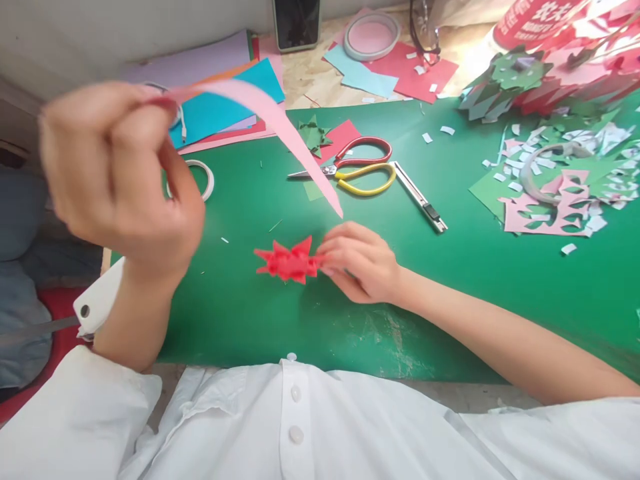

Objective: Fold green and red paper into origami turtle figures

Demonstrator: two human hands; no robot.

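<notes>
My left hand (117,177) is raised close to the camera, fingers pinched on a long pink paper strip (295,137) that curves down to a point above the green mat (450,280). My right hand (360,261) rests on the mat and pinches the right end of a small red spiky folded paper piece (287,261). The two hands are apart, the left well above and left of the red piece.
Scissors with red and yellow handles (357,168) and a utility knife (419,198) lie behind my right hand. A tape roll (206,179), coloured paper sheets (220,100), a phone (296,23), a round lid (371,35), and cut green and pink paper scraps (550,180) surround the mat.
</notes>
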